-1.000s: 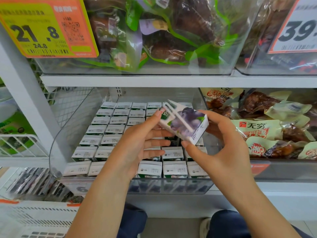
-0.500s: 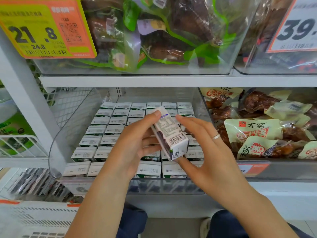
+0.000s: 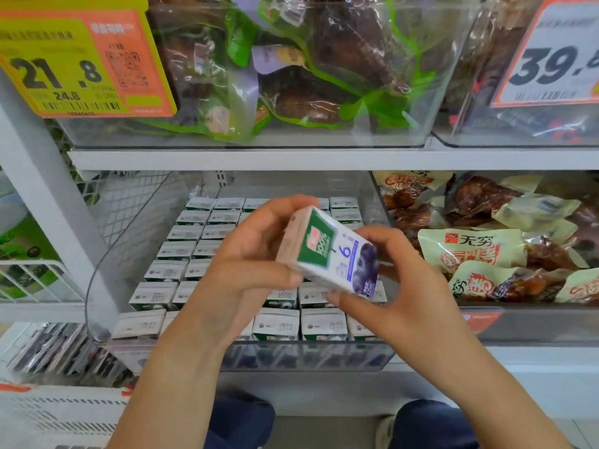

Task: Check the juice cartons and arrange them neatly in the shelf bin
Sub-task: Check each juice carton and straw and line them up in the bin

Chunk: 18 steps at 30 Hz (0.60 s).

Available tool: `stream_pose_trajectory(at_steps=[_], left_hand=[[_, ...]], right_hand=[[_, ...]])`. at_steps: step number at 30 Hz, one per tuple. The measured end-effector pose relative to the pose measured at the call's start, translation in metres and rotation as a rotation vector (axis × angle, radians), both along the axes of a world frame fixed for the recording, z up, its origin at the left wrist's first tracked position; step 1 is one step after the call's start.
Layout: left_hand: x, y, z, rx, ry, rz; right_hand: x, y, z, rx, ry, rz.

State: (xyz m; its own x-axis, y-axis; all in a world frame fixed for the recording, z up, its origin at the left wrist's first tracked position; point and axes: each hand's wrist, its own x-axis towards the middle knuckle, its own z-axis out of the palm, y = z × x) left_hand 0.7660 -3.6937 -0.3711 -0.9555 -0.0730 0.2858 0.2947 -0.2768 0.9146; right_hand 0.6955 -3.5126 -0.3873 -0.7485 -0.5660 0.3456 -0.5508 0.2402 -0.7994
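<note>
above the clear plastic shelf bin [image 3: 311, 358], both hands, left hand [image 3: 249, 267] and right hand [image 3: 398, 299], grasp a white-green blueberry juice carton [image 3: 334, 254], checking; next, slot it upright into a row.

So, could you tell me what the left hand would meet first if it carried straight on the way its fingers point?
Probably the small white-and-green juice carton that the left hand already grips with the right hand; beyond it, likely the clear plastic bin's right wall, though depth is unclear.

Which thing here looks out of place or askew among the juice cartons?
Only the juice carton held by the left hand and the right hand: it is tilted above the shelf bin, while the other cartons stand in even rows. No damage or spill shows.
</note>
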Motion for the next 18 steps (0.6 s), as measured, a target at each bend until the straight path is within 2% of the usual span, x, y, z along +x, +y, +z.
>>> stream_pose_trajectory(at_steps=[3, 7, 9, 12, 16, 18], left_hand=[[0.001, 0.005, 0.0, -0.162, -0.017, 0.009], [0.003, 0.007, 0.0, -0.218, -0.015, 0.024], [0.003, 0.006, 0.001, -0.222, -0.015, 0.031], [0.004, 0.002, 0.002, -0.203, -0.033, 0.042], [0.005, -0.01, 0.002, -0.225, -0.185, 0.119], [0.005, -0.012, 0.0, -0.291, -0.26, 0.105]], right_hand=[[-0.001, -0.001, -0.006, 0.154, 0.225, -0.081], [-0.004, -0.002, -0.009, 0.168, 0.304, -0.121], [-0.004, -0.002, -0.009, 0.156, 0.287, -0.115], [-0.002, -0.003, -0.006, 0.064, 0.158, -0.082], [-0.001, -0.001, 0.001, -0.143, 0.004, -0.081], [0.001, -0.002, 0.004, -0.185, 0.012, -0.104]])
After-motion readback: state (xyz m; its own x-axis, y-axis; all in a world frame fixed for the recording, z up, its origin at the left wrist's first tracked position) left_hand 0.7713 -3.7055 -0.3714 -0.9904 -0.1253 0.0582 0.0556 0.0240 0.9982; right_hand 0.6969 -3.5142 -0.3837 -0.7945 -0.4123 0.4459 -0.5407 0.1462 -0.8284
